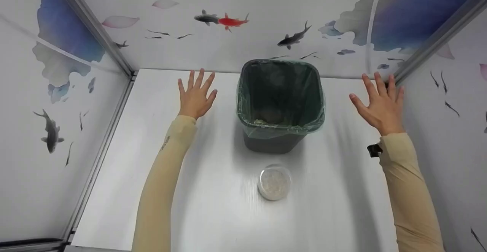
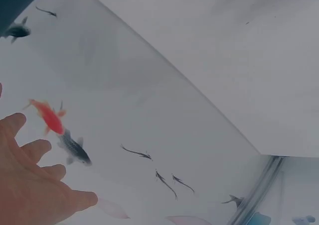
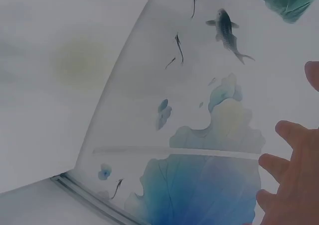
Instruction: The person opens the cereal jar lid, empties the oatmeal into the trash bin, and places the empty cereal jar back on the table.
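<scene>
A dark grey bin (image 1: 274, 143) with a thin green liner bag (image 1: 319, 121) over its rim stands on the white table. In front of it sits a small round clear container (image 1: 274, 183) with pale contents I cannot identify. My left hand (image 1: 195, 99) is held left of the bin, fingers straight and spread, touching nothing. To the bin's right, my right hand (image 1: 381, 109) has its fingers spread too and holds nothing. Both wrist views show only part of each hand, with the liner's edge (image 3: 291, 3) at the top of the right one.
White panels with painted fish (image 1: 293, 39) and blue leaves enclose the table (image 1: 220, 206) at the back and sides. Grey metal posts (image 1: 95, 24) stand at the corners. A small black piece (image 1: 374, 151) sits at my right sleeve cuff.
</scene>
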`<move>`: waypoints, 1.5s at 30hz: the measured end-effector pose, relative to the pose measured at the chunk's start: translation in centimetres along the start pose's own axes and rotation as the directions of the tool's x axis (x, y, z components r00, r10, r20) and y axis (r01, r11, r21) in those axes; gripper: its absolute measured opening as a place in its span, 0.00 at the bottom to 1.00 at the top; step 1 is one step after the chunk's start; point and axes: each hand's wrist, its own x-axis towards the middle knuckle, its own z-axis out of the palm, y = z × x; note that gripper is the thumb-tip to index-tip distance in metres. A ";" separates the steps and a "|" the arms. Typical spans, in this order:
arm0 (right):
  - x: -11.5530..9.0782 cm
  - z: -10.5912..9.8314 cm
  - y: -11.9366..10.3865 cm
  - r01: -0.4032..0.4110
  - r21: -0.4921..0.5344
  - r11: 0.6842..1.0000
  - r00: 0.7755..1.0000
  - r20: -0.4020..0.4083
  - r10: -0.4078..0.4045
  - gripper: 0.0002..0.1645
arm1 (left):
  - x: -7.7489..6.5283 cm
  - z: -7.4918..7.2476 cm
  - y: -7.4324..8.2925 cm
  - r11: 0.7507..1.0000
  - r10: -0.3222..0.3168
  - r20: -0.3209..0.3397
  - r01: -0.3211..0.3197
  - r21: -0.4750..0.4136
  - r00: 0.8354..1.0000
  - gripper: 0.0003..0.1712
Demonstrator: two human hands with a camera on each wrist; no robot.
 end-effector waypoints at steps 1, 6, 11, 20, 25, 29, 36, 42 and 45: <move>-0.1 0.0 0.1 0.000 -0.001 1.000 1.000 0.000 0.000 0.47 | -0.1 0.2 0.0 1.000 -0.001 0.004 0.001 -0.002 1.000 0.33; -0.6 0.6 0.6 -0.004 -0.001 1.000 1.000 0.016 0.004 0.49 | -0.7 1.6 0.1 1.000 -0.010 0.028 0.011 -0.011 1.000 0.35; -2.0 1.9 0.9 0.016 0.006 1.000 1.000 0.026 -0.016 0.49 | -2.5 4.0 0.1 0.997 0.002 0.027 0.000 -0.073 1.000 0.36; -6.3 8.4 0.5 0.066 0.082 0.994 0.997 0.030 -0.069 0.42 | -9.2 12.1 0.8 0.982 0.116 0.038 -0.109 -0.156 0.993 0.41; -8.4 11.5 0.1 0.130 0.129 0.983 0.986 0.084 -0.141 0.40 | -12.0 15.1 2.1 0.969 0.180 0.096 -0.159 -0.191 0.979 0.46; -9.7 13.0 -0.8 0.120 0.170 0.978 0.976 0.160 -0.147 0.36 | -13.3 16.5 3.7 0.937 0.288 0.168 -0.241 -0.255 0.943 0.49; -11.1 14.9 -3.9 0.116 0.306 0.945 0.937 0.283 -0.206 0.26 | -14.2 17.5 6.7 0.863 0.448 0.166 -0.377 -0.335 0.878 0.59; -11.9 15.7 -6.5 0.190 0.441 0.877 0.902 0.274 -0.333 0.21 | -14.3 18.7 9.2 0.823 0.530 0.190 -0.447 -0.350 0.827 0.68; -12.2 15.7 -7.4 0.220 0.449 0.866 0.902 0.245 -0.356 0.19 | -14.2 19.5 10.2 0.811 0.546 0.190 -0.459 -0.363 0.816 0.71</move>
